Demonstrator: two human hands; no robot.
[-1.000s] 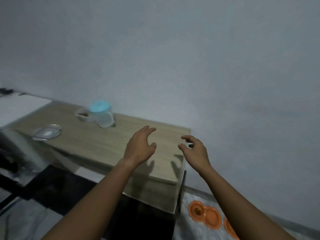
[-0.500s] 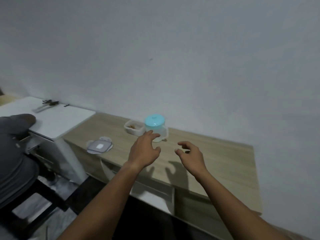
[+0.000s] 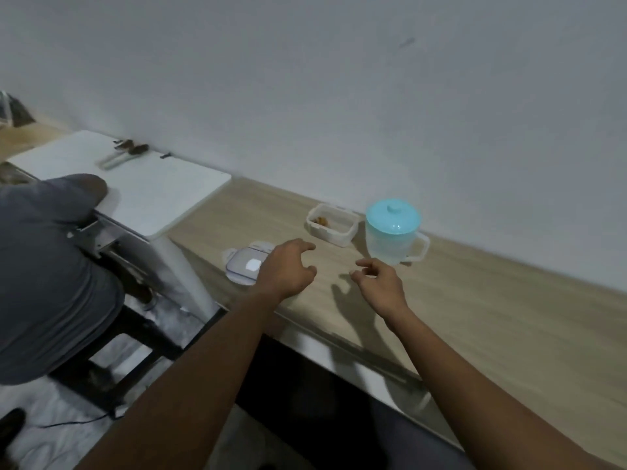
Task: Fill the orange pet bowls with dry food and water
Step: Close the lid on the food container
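Note:
A clear plastic pitcher [image 3: 393,237] with a light blue lid stands on the wooden counter [image 3: 492,320] by the wall. Left of it sits a small open white food container [image 3: 333,224] with a little brown dry food inside. Its clear lid [image 3: 245,266] lies flat nearer the counter's front edge. My left hand [image 3: 288,268] hovers over the counter, fingers apart, just right of the lid. My right hand [image 3: 380,283] hovers in front of the pitcher, fingers loosely curled and holding nothing. The orange bowls are out of view.
A white table [image 3: 152,195] adjoins the counter's left end, with some spoons [image 3: 124,154] near the wall. A person in grey [image 3: 44,266] sits on a dark stool at the left. A dark gap lies under the counter's front edge.
The view has swung left and come closer to the counter. The orange bowls on the floor have left the view. Both hands have reached nearer the container and pitcher.

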